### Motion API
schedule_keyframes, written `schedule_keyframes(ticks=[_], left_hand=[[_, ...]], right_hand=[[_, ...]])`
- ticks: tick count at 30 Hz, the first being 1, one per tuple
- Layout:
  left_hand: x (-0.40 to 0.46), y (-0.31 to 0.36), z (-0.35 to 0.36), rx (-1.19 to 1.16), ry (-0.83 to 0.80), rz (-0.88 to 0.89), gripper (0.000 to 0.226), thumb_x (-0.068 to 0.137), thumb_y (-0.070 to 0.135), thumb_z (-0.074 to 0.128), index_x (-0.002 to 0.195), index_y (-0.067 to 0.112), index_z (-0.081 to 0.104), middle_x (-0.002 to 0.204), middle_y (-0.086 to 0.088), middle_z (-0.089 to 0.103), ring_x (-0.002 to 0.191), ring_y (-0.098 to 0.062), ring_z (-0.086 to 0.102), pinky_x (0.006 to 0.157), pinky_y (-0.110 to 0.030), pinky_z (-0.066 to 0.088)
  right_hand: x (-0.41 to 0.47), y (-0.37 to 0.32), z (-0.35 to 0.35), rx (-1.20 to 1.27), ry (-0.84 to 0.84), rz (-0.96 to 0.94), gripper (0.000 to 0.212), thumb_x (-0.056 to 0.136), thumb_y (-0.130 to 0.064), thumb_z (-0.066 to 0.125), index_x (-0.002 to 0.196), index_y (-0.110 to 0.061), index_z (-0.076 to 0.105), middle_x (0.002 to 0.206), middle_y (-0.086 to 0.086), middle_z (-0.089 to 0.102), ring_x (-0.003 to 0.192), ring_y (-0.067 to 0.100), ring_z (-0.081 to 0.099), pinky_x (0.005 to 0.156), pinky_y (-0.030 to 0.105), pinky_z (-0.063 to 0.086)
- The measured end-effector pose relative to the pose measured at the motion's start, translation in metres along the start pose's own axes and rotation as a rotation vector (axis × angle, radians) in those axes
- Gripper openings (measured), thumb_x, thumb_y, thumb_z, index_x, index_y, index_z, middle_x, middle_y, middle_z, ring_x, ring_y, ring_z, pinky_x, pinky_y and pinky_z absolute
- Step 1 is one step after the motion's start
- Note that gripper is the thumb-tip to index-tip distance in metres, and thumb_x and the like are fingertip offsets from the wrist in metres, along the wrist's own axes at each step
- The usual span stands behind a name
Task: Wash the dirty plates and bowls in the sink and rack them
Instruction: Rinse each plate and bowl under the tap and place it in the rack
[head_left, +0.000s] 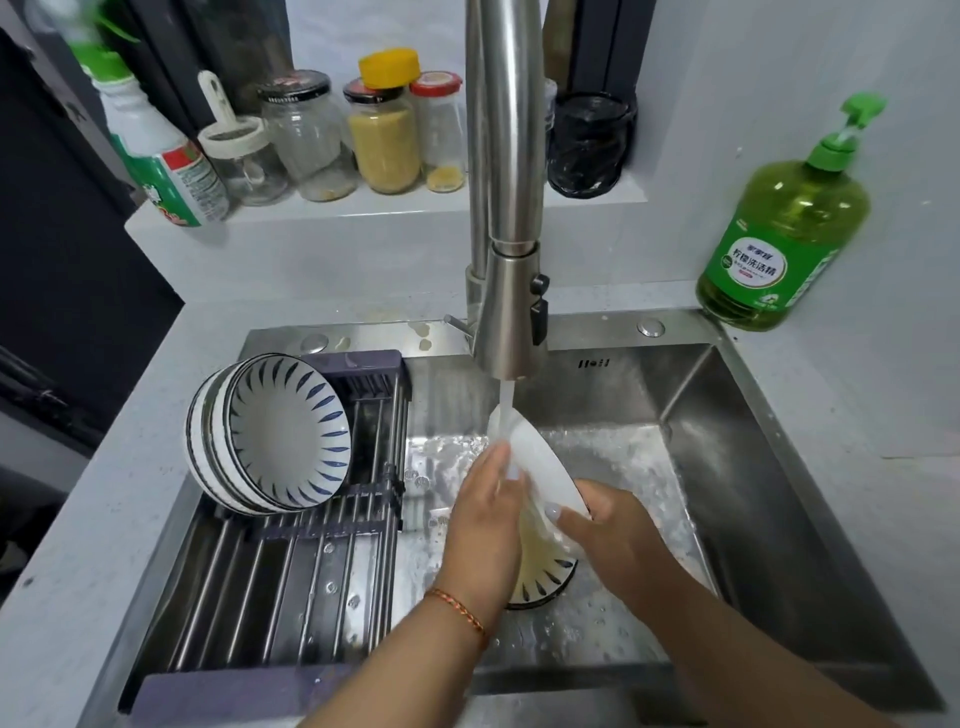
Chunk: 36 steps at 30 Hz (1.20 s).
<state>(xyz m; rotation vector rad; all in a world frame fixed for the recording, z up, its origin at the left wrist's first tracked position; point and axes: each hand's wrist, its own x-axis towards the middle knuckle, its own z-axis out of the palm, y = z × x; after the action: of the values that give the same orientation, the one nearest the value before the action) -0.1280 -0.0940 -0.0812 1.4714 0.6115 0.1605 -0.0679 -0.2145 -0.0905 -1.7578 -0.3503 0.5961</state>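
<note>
Behind sink (779, 467): jars (384, 140), perhaps spices.

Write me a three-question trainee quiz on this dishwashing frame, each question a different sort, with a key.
1. True or false: the faucet is off.
2. Where do the washed bowls sit? A) on the rack over the sink, B) on the ledge by the jars, C) beside the green soap bottle.
3. Fill in: the left hand and right hand hold a white ___ under the stream.

Key: 1 false; 2 A; 3 plate.
</note>
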Motion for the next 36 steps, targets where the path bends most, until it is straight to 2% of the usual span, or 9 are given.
schedule_keyframes(ticks=[5,9,14,17,21,24,26,32,36], left_hand=[[-0.001,-0.002,0.009,0.268,-0.047,0.147,0.056,0.095,0.044,0.041,0.149,0.032,0.029,0.154,0.023,0.016,0.139,0.014,0.010,0.116,-0.017,0.009],[0.018,0.002,0.007,0.349,-0.061,0.124,0.051,0.103,0.036,0.037,0.152,0.029,0.026,0.158,0.015,0.016,0.139,0.009,0.006,0.114,-0.017,0.003],[0.045,0.010,-0.002,0.322,-0.044,-0.002,0.057,0.093,0.049,0.035,0.148,0.035,0.034,0.152,0.001,0.037,0.141,-0.019,0.033,0.116,-0.045,0.026],[0.048,0.012,-0.010,0.312,-0.067,-0.065,0.051,0.099,0.031,0.032,0.150,0.034,0.029,0.154,0.005,0.034,0.142,-0.018,0.030,0.119,-0.039,0.020],[0.050,0.006,-0.020,0.264,-0.044,-0.138,0.046,0.106,0.026,0.029,0.151,0.030,0.025,0.142,0.006,0.041,0.132,-0.016,0.037,0.103,-0.022,0.026],[0.046,-0.007,-0.028,0.265,-0.018,-0.148,0.039,0.105,0.028,0.029,0.143,0.028,0.040,0.125,0.002,0.057,0.106,-0.017,0.053,0.089,-0.025,0.041],[0.048,-0.015,-0.033,0.182,0.020,-0.201,0.036,0.104,0.031,0.033,0.135,0.025,0.049,0.118,-0.016,0.062,0.092,-0.018,0.057,0.078,-0.030,0.049],[0.046,-0.015,-0.044,-0.295,0.100,-0.376,0.036,0.098,0.031,0.050,0.129,0.012,0.055,0.113,-0.006,0.067,0.091,-0.023,0.063,0.067,-0.033,0.055],[0.041,0.002,-0.047,-0.641,0.054,-0.367,0.029,0.099,0.028,0.048,0.114,0.009,0.063,0.101,-0.008,0.074,0.086,-0.022,0.072,0.073,-0.043,0.060]], right_hand=[[-0.001,-0.003,0.005,0.073,-0.011,0.083,0.014,0.086,-0.018,0.065,0.076,-0.010,0.070,0.067,0.007,0.066,0.063,0.012,0.057,0.061,0.027,0.047],[-0.001,0.000,0.007,0.144,0.009,0.119,0.010,0.087,-0.011,0.063,0.086,-0.011,0.073,0.083,0.014,0.073,0.074,0.024,0.067,0.070,0.038,0.053],[-0.002,0.001,0.004,0.269,-0.009,0.168,0.034,0.072,-0.029,0.063,0.100,-0.013,0.072,0.091,0.011,0.074,0.083,0.032,0.069,0.061,0.037,0.054],[0.000,0.000,-0.001,0.412,-0.032,0.184,0.036,0.074,-0.028,0.065,0.105,-0.011,0.071,0.103,0.016,0.071,0.097,0.039,0.066,0.082,0.055,0.052],[0.005,-0.003,-0.007,0.616,-0.037,0.237,0.038,0.075,-0.021,0.066,0.110,-0.006,0.068,0.106,0.018,0.070,0.100,0.036,0.066,0.084,0.050,0.053],[0.010,-0.004,-0.010,0.775,-0.021,0.272,0.034,0.087,-0.018,0.059,0.119,-0.007,0.062,0.114,0.018,0.068,0.108,0.035,0.064,0.092,0.049,0.049],[0.017,-0.003,-0.012,0.889,0.000,0.305,0.035,0.092,-0.016,0.050,0.124,-0.005,0.057,0.118,0.018,0.066,0.110,0.033,0.063,0.098,0.050,0.046],[0.032,0.005,-0.005,1.143,-0.014,0.378,0.057,0.079,-0.025,0.059,0.132,-0.006,0.052,0.122,0.016,0.064,0.110,0.032,0.063,0.089,0.055,0.049],[0.037,0.010,0.003,1.246,-0.056,0.364,0.100,0.030,-0.020,0.098,0.122,-0.002,0.062,0.123,0.018,0.064,0.105,0.034,0.064,0.071,0.049,0.058]])
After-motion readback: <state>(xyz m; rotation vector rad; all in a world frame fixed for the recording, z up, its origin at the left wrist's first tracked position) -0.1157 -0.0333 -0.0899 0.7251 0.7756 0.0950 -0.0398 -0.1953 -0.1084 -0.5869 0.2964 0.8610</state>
